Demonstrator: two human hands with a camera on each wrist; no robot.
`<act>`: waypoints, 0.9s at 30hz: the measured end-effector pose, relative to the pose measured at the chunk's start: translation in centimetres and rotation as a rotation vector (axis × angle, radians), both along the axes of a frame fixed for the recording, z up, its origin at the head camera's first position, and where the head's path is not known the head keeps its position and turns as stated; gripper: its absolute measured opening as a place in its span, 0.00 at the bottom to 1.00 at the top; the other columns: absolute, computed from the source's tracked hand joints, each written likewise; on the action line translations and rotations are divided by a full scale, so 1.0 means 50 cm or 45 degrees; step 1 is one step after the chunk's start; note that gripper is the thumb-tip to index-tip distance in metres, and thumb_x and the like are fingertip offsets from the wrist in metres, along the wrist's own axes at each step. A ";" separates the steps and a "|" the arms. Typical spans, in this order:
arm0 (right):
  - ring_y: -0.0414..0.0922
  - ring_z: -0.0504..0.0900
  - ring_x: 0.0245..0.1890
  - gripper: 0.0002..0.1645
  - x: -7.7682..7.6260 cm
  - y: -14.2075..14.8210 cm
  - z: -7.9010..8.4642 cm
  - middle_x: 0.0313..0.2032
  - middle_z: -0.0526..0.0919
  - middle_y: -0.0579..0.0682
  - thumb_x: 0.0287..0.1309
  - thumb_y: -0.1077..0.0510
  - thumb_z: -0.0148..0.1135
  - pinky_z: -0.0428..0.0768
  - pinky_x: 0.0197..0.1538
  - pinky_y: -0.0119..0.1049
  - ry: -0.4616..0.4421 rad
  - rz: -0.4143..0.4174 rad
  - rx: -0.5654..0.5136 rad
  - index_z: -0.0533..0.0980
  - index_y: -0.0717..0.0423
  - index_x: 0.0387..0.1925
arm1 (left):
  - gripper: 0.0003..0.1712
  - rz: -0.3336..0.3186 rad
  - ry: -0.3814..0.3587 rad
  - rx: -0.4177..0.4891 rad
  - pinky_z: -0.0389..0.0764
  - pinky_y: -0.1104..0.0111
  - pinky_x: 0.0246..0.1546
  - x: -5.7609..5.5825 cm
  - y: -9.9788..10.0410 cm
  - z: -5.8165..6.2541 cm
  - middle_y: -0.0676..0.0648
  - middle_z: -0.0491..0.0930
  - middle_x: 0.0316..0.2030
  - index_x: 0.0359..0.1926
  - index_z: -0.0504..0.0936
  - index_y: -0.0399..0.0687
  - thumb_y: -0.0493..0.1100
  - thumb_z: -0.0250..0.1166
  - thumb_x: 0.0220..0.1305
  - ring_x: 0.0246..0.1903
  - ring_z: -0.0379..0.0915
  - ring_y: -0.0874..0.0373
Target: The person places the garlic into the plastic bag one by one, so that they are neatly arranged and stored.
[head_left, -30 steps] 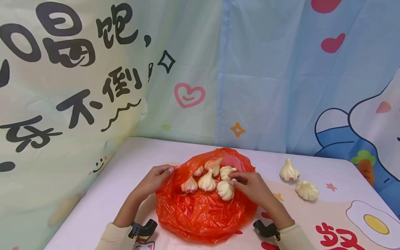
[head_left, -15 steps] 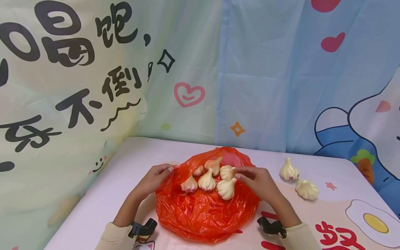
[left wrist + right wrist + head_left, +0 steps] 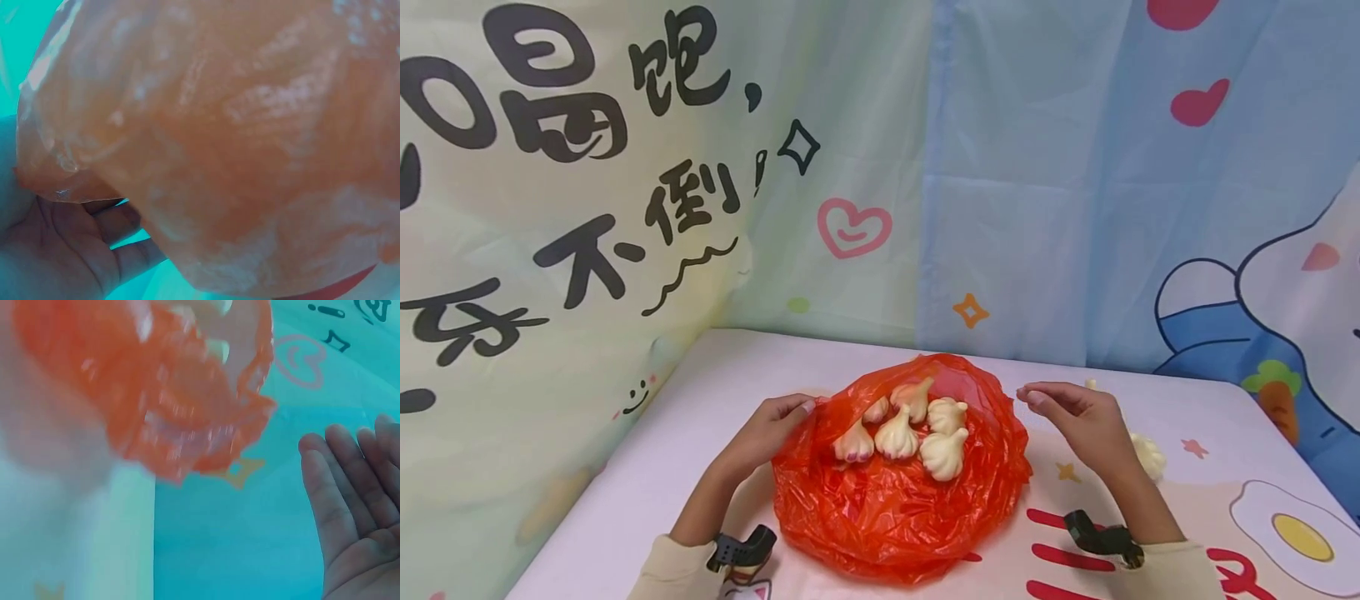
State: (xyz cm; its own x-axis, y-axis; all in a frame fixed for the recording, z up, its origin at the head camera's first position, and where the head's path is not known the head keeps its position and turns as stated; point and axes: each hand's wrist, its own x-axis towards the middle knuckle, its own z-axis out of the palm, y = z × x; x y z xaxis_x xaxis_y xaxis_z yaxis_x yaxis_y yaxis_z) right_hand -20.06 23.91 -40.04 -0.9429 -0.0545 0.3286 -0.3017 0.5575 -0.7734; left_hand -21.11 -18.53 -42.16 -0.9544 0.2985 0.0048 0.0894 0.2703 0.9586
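A crumpled red plastic bag point(image 3: 895, 521) lies spread wide on the table with several garlic bulbs point(image 3: 897, 433) in it. My left hand point(image 3: 775, 432) pinches the bag's left rim between thumb and fingers. In the left wrist view, the bag's thin film point(image 3: 250, 144) covers most of the picture and hides the fingertips. Off the bag's right side, my right hand point(image 3: 1086, 423) holds nothing. The right wrist view shows its fingers point(image 3: 337, 506) extended, apart from the bag.
Behind my right hand, a garlic bulb point(image 3: 1150, 457) on the table is partly hidden; only the stem tip point(image 3: 1091, 384) of another shows. The printed tablecloth point(image 3: 760, 358) reaches back to a patterned cloth backdrop point(image 3: 1015, 208).
My right hand has come away from the garlic at the bag's right side and moved right, in front of the loose bulbs. My left hand has stayed on the rim.
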 end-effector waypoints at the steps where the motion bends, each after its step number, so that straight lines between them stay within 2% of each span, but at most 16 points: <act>1: 0.42 0.84 0.46 0.23 0.001 0.007 -0.002 0.46 0.85 0.51 0.65 0.45 0.60 0.79 0.45 0.29 0.014 -0.014 0.015 0.81 0.57 0.51 | 0.22 -0.001 0.003 -0.004 0.83 0.60 0.41 -0.001 0.000 -0.001 0.41 0.81 0.49 0.58 0.79 0.42 0.51 0.54 0.74 0.42 0.80 0.49; 5: 0.40 0.83 0.47 0.24 0.011 0.032 -0.010 0.48 0.84 0.51 0.66 0.44 0.59 0.79 0.45 0.28 0.011 -0.038 0.071 0.80 0.56 0.53 | 0.21 0.017 0.008 -0.022 0.83 0.61 0.42 -0.003 -0.003 -0.004 0.42 0.81 0.49 0.57 0.80 0.42 0.51 0.54 0.74 0.42 0.80 0.49; 11: 0.21 0.76 0.44 0.22 0.023 0.091 -0.005 0.50 0.83 0.56 0.66 0.49 0.60 0.78 0.41 0.21 0.005 -0.067 0.097 0.79 0.57 0.55 | 0.21 0.005 0.002 -0.017 0.83 0.61 0.42 -0.007 -0.003 -0.009 0.42 0.81 0.49 0.58 0.79 0.43 0.50 0.53 0.74 0.43 0.80 0.49; 13: 0.21 0.75 0.43 0.22 0.024 0.113 0.001 0.52 0.82 0.59 0.66 0.49 0.60 0.77 0.39 0.20 0.002 -0.094 0.137 0.79 0.58 0.55 | 0.21 0.011 0.006 -0.018 0.83 0.61 0.42 -0.006 -0.003 -0.009 0.42 0.81 0.50 0.58 0.79 0.43 0.50 0.53 0.74 0.43 0.79 0.49; 15: 0.31 0.78 0.47 0.24 0.027 0.135 0.005 0.53 0.80 0.61 0.67 0.47 0.60 0.76 0.38 0.18 -0.021 -0.141 0.188 0.78 0.58 0.56 | 0.20 0.022 0.004 -0.015 0.83 0.61 0.42 -0.006 -0.003 -0.009 0.43 0.81 0.49 0.57 0.80 0.44 0.50 0.53 0.74 0.42 0.80 0.49; 17: 0.46 0.79 0.50 0.26 0.031 0.155 0.004 0.54 0.79 0.63 0.67 0.46 0.59 0.76 0.37 0.18 -0.050 -0.181 0.218 0.77 0.59 0.58 | 0.20 0.019 -0.001 -0.007 0.83 0.61 0.41 -0.006 -0.002 -0.009 0.43 0.81 0.49 0.57 0.80 0.44 0.50 0.53 0.74 0.42 0.80 0.49; 20: 0.64 0.75 0.53 0.29 0.039 0.182 -0.006 0.56 0.77 0.66 0.67 0.44 0.58 0.75 0.35 0.16 -0.079 -0.245 0.255 0.75 0.61 0.60 | 0.21 0.003 -0.001 0.002 0.83 0.61 0.40 -0.007 -0.001 -0.010 0.43 0.81 0.49 0.57 0.80 0.44 0.51 0.53 0.74 0.41 0.81 0.49; 24: 0.69 0.72 0.57 0.35 0.036 0.207 -0.020 0.60 0.73 0.67 0.66 0.42 0.58 0.75 0.36 0.17 -0.097 -0.305 0.275 0.70 0.61 0.65 | 0.21 0.004 0.004 -0.007 0.83 0.61 0.40 -0.007 -0.001 -0.012 0.42 0.81 0.49 0.57 0.80 0.44 0.52 0.53 0.74 0.41 0.81 0.49; 27: 0.69 0.69 0.58 0.39 0.028 0.219 -0.027 0.62 0.70 0.68 0.65 0.40 0.59 0.78 0.38 0.24 -0.132 -0.324 0.281 0.66 0.60 0.68 | 0.21 0.015 -0.001 -0.009 0.83 0.60 0.40 -0.007 -0.001 -0.011 0.43 0.81 0.50 0.57 0.80 0.45 0.51 0.53 0.74 0.42 0.80 0.49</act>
State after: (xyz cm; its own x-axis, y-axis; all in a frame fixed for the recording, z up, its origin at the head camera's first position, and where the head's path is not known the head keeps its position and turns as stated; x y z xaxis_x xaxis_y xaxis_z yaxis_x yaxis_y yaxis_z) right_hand -18.67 34.85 -41.40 -0.9632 0.1273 0.2366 -0.0577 0.7619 -0.6451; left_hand -21.46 -18.57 -42.73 -0.9579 0.2871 0.0020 0.0853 0.2781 0.9568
